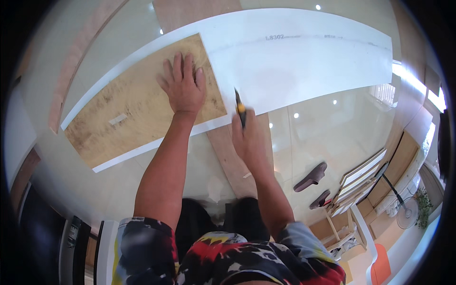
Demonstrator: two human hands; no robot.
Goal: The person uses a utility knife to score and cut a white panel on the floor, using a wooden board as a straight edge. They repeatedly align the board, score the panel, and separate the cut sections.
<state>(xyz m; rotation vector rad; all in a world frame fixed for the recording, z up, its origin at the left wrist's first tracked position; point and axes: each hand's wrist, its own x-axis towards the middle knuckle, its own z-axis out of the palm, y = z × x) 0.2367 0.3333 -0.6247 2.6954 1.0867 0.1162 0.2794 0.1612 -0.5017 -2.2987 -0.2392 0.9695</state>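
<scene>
My left hand lies with fingers spread on a brown, scuffed rectangular board, near its right end. That board rests on a long white sheet with faint printing, which reaches far to the right beyond it. In my right hand is a utility knife with a yellow and black handle, its blade pointing away from me. The blade tip is over the white sheet, a little to the right of the brown board's edge. The right hand is slightly blurred.
A wooden plank passes beneath the sheet on the glossy tiled floor. Another long plank lies at the left. To the right are brown slippers, leaning framed panels, a fan and an orange chair.
</scene>
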